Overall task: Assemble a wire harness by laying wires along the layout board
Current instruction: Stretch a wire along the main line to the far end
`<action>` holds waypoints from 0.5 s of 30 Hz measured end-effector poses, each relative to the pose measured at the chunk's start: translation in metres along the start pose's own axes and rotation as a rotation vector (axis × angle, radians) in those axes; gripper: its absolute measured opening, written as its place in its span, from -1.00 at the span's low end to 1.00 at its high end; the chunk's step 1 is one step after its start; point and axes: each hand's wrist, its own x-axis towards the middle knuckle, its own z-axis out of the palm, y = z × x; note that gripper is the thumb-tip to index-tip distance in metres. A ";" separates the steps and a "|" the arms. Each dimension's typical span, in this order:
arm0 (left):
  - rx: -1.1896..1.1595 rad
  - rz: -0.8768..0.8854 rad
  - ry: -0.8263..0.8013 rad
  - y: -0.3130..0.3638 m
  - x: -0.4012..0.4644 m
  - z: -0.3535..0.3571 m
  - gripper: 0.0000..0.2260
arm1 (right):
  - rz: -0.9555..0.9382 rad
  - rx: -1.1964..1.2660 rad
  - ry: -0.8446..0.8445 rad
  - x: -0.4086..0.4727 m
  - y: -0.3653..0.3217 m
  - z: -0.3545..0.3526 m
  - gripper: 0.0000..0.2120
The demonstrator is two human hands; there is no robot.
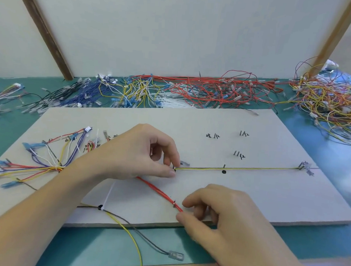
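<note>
Green bench (316, 239) carries the layout board (248, 196): left hand (133, 153) pinches the yellow-black wire pair (249, 169) at its left end, right hand (217, 213) pinches the red wires (158, 189) beside a pin, grip narrow on both.

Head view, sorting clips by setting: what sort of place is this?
Likely a wire harness assembly bench: a layout board with pegs and handwritten marks, heaps of loose wires behind it, and a green work surface.
</note>
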 end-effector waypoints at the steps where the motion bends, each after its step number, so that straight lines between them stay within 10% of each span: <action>1: -0.019 0.007 -0.029 0.001 -0.001 0.001 -0.87 | 0.013 -0.028 -0.002 0.001 -0.003 0.003 -0.74; 15: -0.300 0.030 0.043 0.003 -0.009 -0.023 -0.94 | 0.228 -0.120 -0.100 0.013 -0.023 -0.003 -0.82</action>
